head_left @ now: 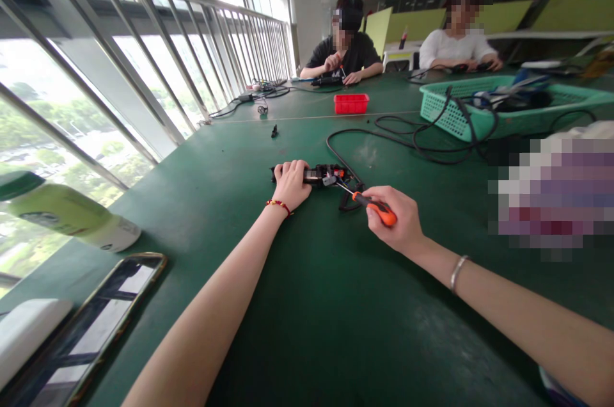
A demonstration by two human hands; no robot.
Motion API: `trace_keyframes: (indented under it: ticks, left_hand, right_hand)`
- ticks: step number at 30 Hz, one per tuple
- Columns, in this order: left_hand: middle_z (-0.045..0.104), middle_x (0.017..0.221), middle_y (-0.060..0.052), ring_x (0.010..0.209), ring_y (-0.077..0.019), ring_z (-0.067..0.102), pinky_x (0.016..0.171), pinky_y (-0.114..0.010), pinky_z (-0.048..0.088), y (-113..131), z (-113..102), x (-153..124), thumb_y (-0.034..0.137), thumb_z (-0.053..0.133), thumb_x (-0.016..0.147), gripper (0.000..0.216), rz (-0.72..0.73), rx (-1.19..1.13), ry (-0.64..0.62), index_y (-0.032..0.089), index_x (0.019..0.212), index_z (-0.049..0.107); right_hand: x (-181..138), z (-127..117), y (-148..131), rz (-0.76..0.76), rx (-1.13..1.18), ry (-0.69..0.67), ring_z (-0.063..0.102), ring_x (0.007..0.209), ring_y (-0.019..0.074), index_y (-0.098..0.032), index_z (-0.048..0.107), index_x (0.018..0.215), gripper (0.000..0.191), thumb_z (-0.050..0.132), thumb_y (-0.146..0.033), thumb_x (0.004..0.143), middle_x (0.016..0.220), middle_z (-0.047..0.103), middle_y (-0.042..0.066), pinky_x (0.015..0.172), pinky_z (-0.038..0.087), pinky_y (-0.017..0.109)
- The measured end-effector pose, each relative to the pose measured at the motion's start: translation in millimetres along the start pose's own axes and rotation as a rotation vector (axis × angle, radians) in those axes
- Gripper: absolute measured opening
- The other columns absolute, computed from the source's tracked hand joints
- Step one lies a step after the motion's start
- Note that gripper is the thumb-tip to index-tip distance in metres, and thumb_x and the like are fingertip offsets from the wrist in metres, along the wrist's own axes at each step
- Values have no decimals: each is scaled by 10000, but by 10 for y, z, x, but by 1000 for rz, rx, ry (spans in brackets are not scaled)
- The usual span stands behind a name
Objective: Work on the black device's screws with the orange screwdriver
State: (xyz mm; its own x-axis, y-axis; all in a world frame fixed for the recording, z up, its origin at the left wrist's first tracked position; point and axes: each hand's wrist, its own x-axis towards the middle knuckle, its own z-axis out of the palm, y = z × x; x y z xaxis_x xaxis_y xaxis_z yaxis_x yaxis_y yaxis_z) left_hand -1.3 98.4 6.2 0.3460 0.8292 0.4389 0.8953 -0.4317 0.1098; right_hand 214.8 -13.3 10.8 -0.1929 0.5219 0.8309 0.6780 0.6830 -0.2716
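Note:
A black device with exposed internal parts (322, 175) lies on the green table (336, 304). My left hand (290, 183) presses down on its left end, fingers curled over it. My right hand (397, 220) grips an orange-handled screwdriver (374, 205), whose metal tip points left into the device's open right part. A black cable (384, 138) runs from the device toward the right.
A phone (91, 330) and a pale green bottle (62, 212) lie at the near left. A red bin (351, 103) and a small black part (274, 131) sit further back. A teal basket (508, 106) holds cables at right. Two people sit at the far end.

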Motion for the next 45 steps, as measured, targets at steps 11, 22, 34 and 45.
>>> trace_keyframes:
  ticks: [11,22,34,45]
  left_hand:
    - [549,1069,-72,1060,-257,446,1048,-440,210,0,-9,-31,272,486,732,354,58,-10,13,196,1077,490]
    - [562,1060,-69,1051,-256,460,1057,-444,207,-5,-12,-32,258,478,737,351,55,-8,17,204,1083,497]
    - [564,1064,-66,1049,-256,461,1051,-442,216,-1,-21,-32,256,480,737,351,50,-7,16,205,1084,501]
    - [567,1067,-67,1053,-255,466,1047,-444,220,-2,-7,-28,269,478,745,354,39,-1,12,205,1093,500]
  right_hand:
    - [-11,16,28,24,50,67,599,651,160,-217,469,1076,360,561,-195,728,783,591,16,618,501,288]
    - [-13,26,49,18,55,119,645,771,182,-229,460,1110,395,575,-201,733,929,619,54,667,533,297]
    - [0,29,46,-32,42,94,636,803,186,-248,463,1166,433,565,-167,753,947,626,48,699,531,322]
    - [36,-38,0,11,-20,26,604,608,151,-224,618,948,166,540,-255,804,775,682,18,595,461,290]
